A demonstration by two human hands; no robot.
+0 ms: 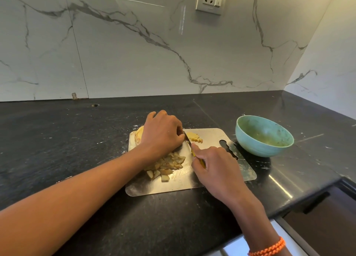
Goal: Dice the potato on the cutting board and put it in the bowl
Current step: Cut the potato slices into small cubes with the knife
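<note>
While bowl (264, 136) holds residue | left hand (161, 132) grips potato (139, 135) | right hand (212, 165) grips knife (189, 143)

— Where is the camera looking from?

— From the person's head, forward and down. It sits above the near edge of the dark countertop (57, 140), so both forearms run up into the picture from the bottom.

— How close?

— Close; the steel cutting board (221, 138) lies just below the middle, the green bowl (248, 140) right of it. It is a wide lens: the marble wall (134, 53) fills the far upper half, with a wall socket (209, 0) at the top edge.

— A second view?

— No, only this one.
</note>
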